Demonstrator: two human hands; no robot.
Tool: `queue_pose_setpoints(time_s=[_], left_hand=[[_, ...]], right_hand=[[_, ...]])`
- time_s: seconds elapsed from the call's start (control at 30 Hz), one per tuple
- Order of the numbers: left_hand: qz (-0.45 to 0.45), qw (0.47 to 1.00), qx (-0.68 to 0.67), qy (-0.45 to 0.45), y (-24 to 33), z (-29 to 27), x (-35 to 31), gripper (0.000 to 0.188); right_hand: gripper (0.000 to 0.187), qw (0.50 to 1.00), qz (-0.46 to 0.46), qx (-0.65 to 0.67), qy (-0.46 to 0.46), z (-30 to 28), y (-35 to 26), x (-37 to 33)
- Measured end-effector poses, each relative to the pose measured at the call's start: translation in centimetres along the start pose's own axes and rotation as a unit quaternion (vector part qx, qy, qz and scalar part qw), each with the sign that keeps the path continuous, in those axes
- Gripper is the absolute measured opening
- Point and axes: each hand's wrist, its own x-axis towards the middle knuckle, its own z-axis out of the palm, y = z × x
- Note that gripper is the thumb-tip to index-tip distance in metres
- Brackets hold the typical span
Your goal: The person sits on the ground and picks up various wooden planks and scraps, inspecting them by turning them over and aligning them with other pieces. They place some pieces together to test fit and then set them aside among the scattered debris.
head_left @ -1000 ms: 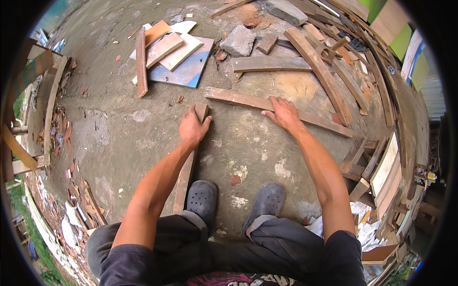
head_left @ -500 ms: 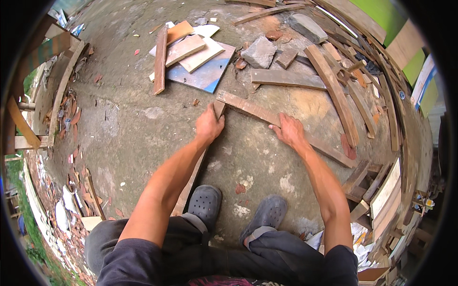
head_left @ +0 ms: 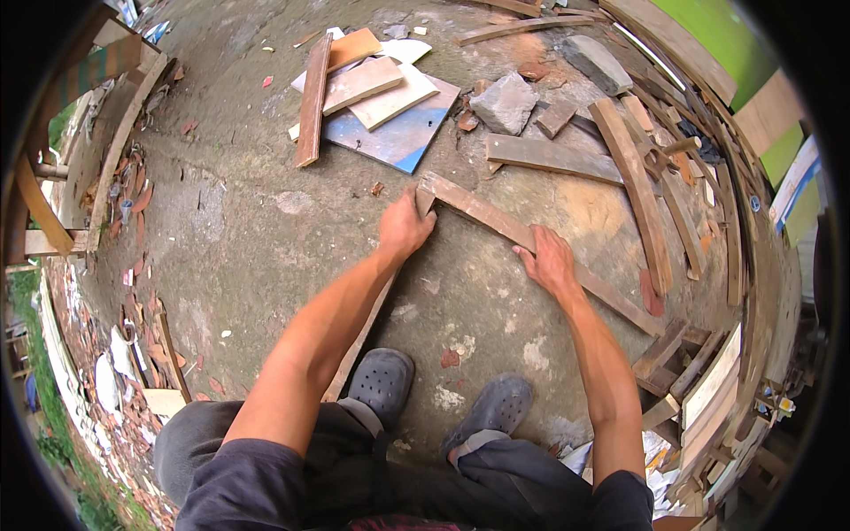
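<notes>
Two long wooden battens meet at their far ends in front of my feet, forming a corner. My left hand (head_left: 407,224) is closed around the left batten (head_left: 426,202) just below that corner; the rest of this piece runs back toward me, partly hidden under my left forearm. Across the right batten (head_left: 482,211), my right hand (head_left: 549,263) is closed near the middle, thumb on its near side. This one slants away from the corner toward the lower right. Its corner end appears to rest on or against the left batten's end; how they are joined cannot be made out.
Beyond the corner lies a stack of boards on a blue-and-white panel (head_left: 421,133). Loose timber (head_left: 633,195), a grey rock (head_left: 505,102) and a stone block (head_left: 595,64) lie to the right. A small wooden frame (head_left: 660,358) sits lower right. My clogs (head_left: 381,379) stand on the concrete.
The view has turned slightly, so the far boards and rocks sit farther right in the picture. Both hands keep their hold on the battens, which still meet at the corner.
</notes>
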Motion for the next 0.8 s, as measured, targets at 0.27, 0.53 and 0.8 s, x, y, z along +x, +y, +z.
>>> queue_pose_setpoints(time_s=[0.27,0.53,0.8], left_hand=[[-0.026,1.0,-0.008,0.007,0.3,0.4,0.5,0.063],[0.009,0.99,0.113,0.088,0.0,1.1,0.5,0.067],[-0.032,0.997,0.068,0.029,0.5,1.0,1.2,0.064]], right_hand=[[0.056,1.0,-0.001,-0.015,-0.004,-0.4,-0.1,0.7],[0.068,0.975,0.001,-0.075,-0.209,-3.4,-2.6,6.1],[0.066,0.991,0.015,-0.032,-0.129,0.5,-2.9,5.2]])
